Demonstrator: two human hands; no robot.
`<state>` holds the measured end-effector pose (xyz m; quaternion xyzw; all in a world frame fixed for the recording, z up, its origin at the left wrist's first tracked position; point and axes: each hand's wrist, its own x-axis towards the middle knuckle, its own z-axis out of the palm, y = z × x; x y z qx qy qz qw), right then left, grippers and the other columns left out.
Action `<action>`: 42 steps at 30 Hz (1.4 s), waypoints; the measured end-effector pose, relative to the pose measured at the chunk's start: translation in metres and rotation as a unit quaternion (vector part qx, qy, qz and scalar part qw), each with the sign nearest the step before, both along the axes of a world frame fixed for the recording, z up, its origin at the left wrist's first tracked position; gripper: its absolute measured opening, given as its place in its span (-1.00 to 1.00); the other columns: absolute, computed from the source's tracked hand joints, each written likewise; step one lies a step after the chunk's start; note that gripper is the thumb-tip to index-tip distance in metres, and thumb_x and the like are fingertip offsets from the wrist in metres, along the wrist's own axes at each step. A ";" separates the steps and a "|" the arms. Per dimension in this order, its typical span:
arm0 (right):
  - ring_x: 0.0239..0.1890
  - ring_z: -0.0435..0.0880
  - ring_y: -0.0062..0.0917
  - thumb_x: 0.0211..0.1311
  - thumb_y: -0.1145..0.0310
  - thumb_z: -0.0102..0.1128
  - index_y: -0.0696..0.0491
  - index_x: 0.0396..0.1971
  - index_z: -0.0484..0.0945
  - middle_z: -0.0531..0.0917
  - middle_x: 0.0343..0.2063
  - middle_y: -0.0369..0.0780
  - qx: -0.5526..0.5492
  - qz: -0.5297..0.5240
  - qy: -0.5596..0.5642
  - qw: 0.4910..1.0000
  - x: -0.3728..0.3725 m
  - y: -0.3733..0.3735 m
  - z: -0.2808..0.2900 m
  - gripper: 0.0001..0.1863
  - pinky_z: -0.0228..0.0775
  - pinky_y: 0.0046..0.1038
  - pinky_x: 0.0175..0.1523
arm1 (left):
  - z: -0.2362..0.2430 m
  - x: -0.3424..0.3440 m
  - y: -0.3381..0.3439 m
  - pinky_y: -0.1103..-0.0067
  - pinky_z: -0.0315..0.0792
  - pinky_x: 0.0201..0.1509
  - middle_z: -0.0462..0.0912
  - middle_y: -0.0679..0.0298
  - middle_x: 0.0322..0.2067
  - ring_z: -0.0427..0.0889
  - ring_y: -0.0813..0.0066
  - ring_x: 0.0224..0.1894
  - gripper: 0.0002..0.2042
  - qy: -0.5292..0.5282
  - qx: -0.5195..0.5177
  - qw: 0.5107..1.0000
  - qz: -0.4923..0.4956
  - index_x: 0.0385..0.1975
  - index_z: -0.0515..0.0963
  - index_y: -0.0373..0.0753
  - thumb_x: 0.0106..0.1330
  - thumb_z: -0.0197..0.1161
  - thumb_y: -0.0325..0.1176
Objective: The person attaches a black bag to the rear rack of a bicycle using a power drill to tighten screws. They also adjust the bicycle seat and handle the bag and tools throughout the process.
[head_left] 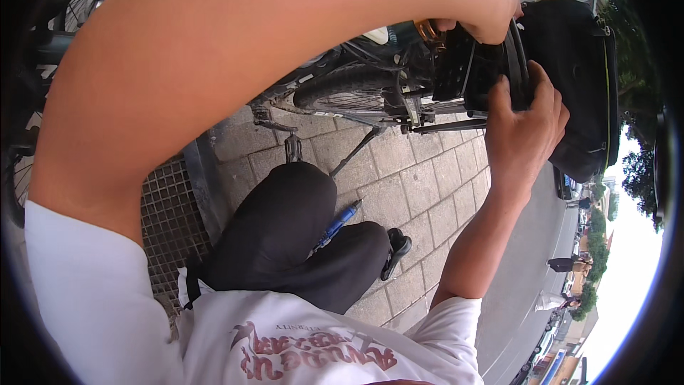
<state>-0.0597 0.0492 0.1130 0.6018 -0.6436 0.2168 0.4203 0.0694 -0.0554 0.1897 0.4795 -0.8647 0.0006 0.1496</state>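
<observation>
**Two hands working at a black bag on the back of a bicycle**

A bicycle [342,89] stands on a pavement of grey paving stones [420,185], seen from above by a crouching person. Its rear wheel [335,89] and kickstand [356,146] sit near the middle of the view. At the upper right, a large black bag [581,78] rests at the rear of the bicycle, against a black rack plate [456,68]. The person's left forearm sweeps across the top of the view, and the left hand [484,7] is curled at the top of the rack plate, fingers closed around something there; what exactly it grips is hidden. The right hand [524,125] rises from below, with its fingers pressed around a black strap [514,57] between the plate and the bag. Lower down, the person's dark-trousered knees [292,235] are bent, and a blue pen [336,224] lies on the lap. A metal grate [167,221] lies in the ground at the left.
</observation>
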 end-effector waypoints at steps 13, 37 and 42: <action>-0.17 0.62 -0.16 0.34 0.19 0.35 0.22 -0.03 0.67 0.69 -0.30 -0.08 -0.024 0.011 0.164 0.986 -0.008 -0.010 -0.001 -0.60 0.45 -0.18 -0.01 | -0.029 0.018 -0.039 0.26 0.66 0.03 0.80 -0.05 -0.20 0.80 0.04 -0.08 -0.78 0.009 -0.253 0.925 -0.283 -0.25 0.79 -0.29 0.28 0.27 -0.33; -0.30 0.74 -0.16 0.33 0.18 0.30 0.26 -0.05 0.66 0.73 -0.37 -0.05 0.093 -0.031 0.206 0.974 -0.016 0.002 0.016 -0.58 0.58 -0.16 -0.09 | -0.059 -0.018 -0.053 0.32 0.54 0.14 0.78 0.06 -0.09 0.72 0.10 0.04 -0.66 -0.024 -0.063 0.964 -0.257 -0.14 0.78 -0.17 0.18 0.18 -0.26; -0.27 0.75 -0.14 0.33 0.16 0.30 0.25 -0.03 0.67 0.73 -0.35 -0.03 0.059 0.027 0.170 0.983 -0.005 -0.002 0.024 -0.57 0.58 -0.15 -0.10 | -0.033 0.034 -0.025 0.24 0.55 0.08 0.79 0.09 -0.06 0.73 0.14 0.03 -0.67 -0.086 -0.037 0.963 -0.254 -0.13 0.78 -0.22 0.19 0.22 -0.26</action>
